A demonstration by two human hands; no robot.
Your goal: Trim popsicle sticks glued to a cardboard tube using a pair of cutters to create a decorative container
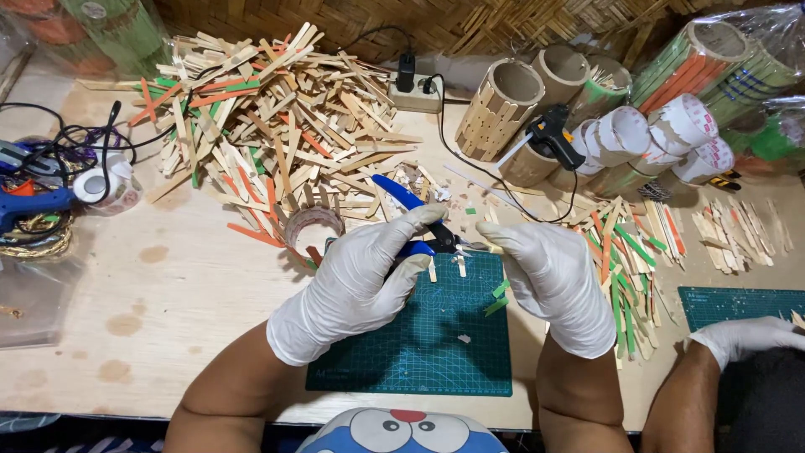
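Starting left of the green cutting mat [419,352], one big pile of wooden sticks [277,126] lies on the table [168,285], with bare table just below it. Over the mat's top edge, the gloved left hand [360,281] squeezes one pair of blue-handled cutters [415,218]. The gloved right hand [553,281] pinches one thin stick [485,246] at the blades. Right of the mat, another person's gloved hand [742,335] rests by a second mat [729,304].

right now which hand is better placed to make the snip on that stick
Left. The left hand already grips the blue-handled cutters, blades at the thin wooden stick. The right hand is busy pinching that stick, holding it over the green cutting mat.
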